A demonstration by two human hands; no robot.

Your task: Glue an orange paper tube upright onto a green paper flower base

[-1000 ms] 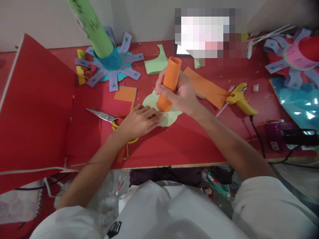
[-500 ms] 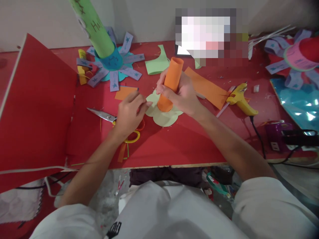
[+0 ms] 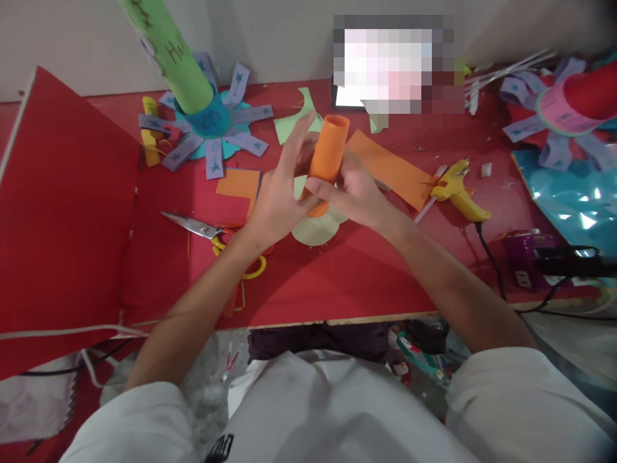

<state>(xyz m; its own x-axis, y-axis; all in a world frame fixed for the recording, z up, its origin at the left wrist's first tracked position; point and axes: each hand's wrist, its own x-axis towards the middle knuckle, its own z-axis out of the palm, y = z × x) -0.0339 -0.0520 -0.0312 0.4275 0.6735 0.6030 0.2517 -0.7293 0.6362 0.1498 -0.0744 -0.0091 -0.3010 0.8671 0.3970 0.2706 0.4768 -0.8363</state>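
Observation:
An orange paper tube [image 3: 328,151] stands slightly tilted over a pale green scalloped paper base [image 3: 315,231]. My right hand [image 3: 361,193] wraps it from the right, with the thumb across its front near the bottom. My left hand [image 3: 279,199] cups it from the left, thumb on its lower part and fingers reaching behind it. The left fingertips are partly hidden by the tube. Scissors [image 3: 193,225] with yellow and red handles lie by my left forearm, which covers part of them. An orange paper piece [image 3: 236,182] lies left of my left hand.
A yellow glue gun [image 3: 456,190] lies to the right, near an orange paper strip [image 3: 390,168]. A green tube figure [image 3: 178,71] with purple strips stands at back left. A red panel [image 3: 62,218] rises at left. A purple box [image 3: 525,257] with cables is at right.
My left hand has moved up and right onto the orange tube, its fingers opening out around it. My right hand keeps hold of the tube. The view has shifted slightly.

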